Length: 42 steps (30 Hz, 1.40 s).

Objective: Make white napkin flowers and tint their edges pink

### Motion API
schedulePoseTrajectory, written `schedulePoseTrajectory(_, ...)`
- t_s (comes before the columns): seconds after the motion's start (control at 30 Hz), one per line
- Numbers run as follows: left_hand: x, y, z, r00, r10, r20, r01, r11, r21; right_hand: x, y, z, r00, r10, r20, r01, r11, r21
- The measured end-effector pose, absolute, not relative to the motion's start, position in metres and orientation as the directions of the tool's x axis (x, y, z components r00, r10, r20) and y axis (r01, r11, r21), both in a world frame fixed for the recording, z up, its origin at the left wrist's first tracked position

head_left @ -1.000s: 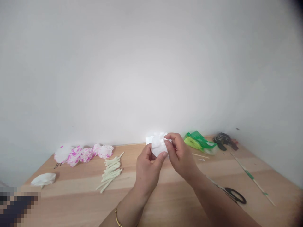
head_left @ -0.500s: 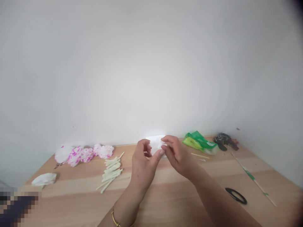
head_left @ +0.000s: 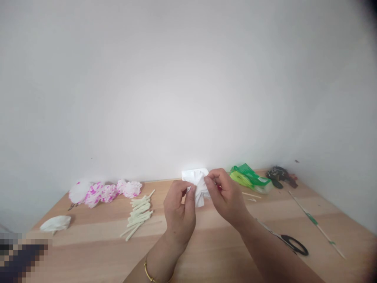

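Note:
A piece of soft white tissue paper is bunched between my two hands above the middle of the table. My left hand pinches its left side between thumb and forefinger. On the other side, the thumb and fingers of my right hand are closed on the paper's edge. The paper is creased and puckered where the hands meet it. Behind it shows a flatter white patch; whether this belongs to the same piece I cannot tell. A gold bangle circles my left wrist.
Pink-and-white paper flowers lie at the back left, beside pale green sticks. A white bundle is nearer left. Rightward are a green plastic bag, a dark tangled heap, scissors partly under my forearm and a long stick.
The paper has gone from smoother to gathered and creased. My left hand has lowered slightly, and my hands have drawn a little apart. More of the scissors shows beside my right forearm.

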State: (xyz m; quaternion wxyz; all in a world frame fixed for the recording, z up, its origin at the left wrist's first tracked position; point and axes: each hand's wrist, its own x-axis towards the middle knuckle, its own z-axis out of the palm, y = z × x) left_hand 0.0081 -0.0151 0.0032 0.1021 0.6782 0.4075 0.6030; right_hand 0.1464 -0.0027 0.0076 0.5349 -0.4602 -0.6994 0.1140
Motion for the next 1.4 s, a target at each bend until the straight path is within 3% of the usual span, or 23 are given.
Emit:
schedulePoseTrajectory(0.17,0.012,-0.010,-0.003,-0.156,0.723,0.673,0.302,-0.614,0.729,0.144,-0.003,0.009,0.061,0.873,0.485,0.352,0.436,-0.829)
schedulePoseTrajectory(0.3,0.011,0.001,-0.009,-0.163,0.855,0.492,0.216,-0.456,0.864,0.145,0.002,0.004,0.063,0.837,0.543,0.423,0.470,-0.774)
schedulePoseTrajectory(0.37,0.008,0.000,-0.007,-0.212,0.816,0.538,0.293,-0.473,0.831,0.147,0.006,0.002,0.047,0.776,0.629,0.510,0.523,-0.683)
schedulePoseTrajectory(0.47,0.007,-0.013,0.001,-0.236,0.625,0.744,0.461,-0.602,0.652,0.149,0.009,0.000,0.029,0.680,0.733,0.604,0.572,-0.554)
schedulePoseTrajectory(0.53,0.008,-0.024,0.007,-0.119,0.657,0.744,0.424,-0.644,0.637,0.150,0.009,-0.001,0.013,0.622,0.783,0.629,0.604,-0.490)
schedulePoseTrajectory(0.6,0.010,-0.029,0.011,-0.028,0.776,0.631,0.333,-0.588,0.737,0.149,0.007,0.000,-0.028,0.601,0.799,0.616,0.639,-0.460)
schedulePoseTrajectory(0.67,0.012,-0.028,0.013,-0.014,0.849,0.529,0.252,-0.509,0.823,0.147,0.003,0.003,-0.082,0.624,0.777,0.564,0.672,-0.480)
schedulePoseTrajectory(0.77,0.011,-0.022,0.012,-0.051,0.865,0.499,0.217,-0.478,0.851,0.144,-0.002,0.006,-0.132,0.671,0.729,0.469,0.690,-0.551)
schedulePoseTrajectory(1.4,0.007,-0.016,0.015,-0.020,0.745,0.667,0.458,-0.586,0.668,0.146,-0.006,0.017,-0.172,0.803,0.570,0.403,0.586,-0.703)
